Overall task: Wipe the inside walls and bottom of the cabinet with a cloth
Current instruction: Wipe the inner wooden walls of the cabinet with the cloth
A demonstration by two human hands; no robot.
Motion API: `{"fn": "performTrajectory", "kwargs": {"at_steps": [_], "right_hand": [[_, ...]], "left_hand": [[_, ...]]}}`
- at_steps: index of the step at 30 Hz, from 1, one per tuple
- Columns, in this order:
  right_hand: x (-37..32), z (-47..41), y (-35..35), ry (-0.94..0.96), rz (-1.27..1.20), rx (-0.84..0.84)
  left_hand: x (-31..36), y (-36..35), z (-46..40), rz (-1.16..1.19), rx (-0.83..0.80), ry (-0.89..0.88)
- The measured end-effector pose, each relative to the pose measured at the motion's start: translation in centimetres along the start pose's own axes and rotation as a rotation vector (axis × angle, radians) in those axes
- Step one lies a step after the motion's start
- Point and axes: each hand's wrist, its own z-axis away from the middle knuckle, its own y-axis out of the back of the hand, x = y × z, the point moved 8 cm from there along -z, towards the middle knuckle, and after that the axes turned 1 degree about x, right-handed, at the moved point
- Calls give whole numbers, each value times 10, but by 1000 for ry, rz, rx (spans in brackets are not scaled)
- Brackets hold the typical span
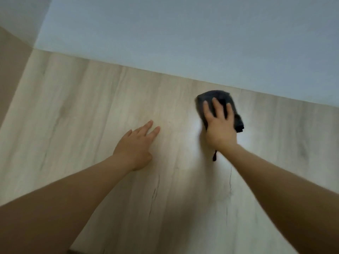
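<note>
The cabinet's bottom panel (88, 107) is pale wood grain and fills most of the view. My right hand (219, 125) presses flat on a dark grey cloth (222, 97) on that panel, close to the seam with the pale grey back wall (183, 33). Its fingers are spread over the folded cloth, and a dark tag of the cloth sticks out under the wrist. My left hand (136, 145) rests palm down on the bare panel to the left, fingers apart, holding nothing.
A tan side wall (11, 70) rises at the left. The panel's front edge (73, 249) shows at the bottom. Bare wood stretches left and right of both hands.
</note>
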Motion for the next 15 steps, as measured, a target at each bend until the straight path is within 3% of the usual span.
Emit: {"fn": "performTrajectory", "kwargs": {"at_steps": [4, 7, 9, 12, 15], "right_hand": [[-52, 59, -52, 369, 166, -175], [-36, 79, -48, 524, 222, -281], [-5, 65, -22, 461, 246, -242], [44, 50, 13, 181, 209, -123], [45, 51, 11, 79, 224, -33]], "left_hand": [[5, -10, 13, -24, -55, 3], [21, -13, 23, -61, -94, -22], [30, -11, 25, -68, -95, -58], [37, -16, 28, -81, -120, -102], [43, -35, 37, -102, -165, -100]]}}
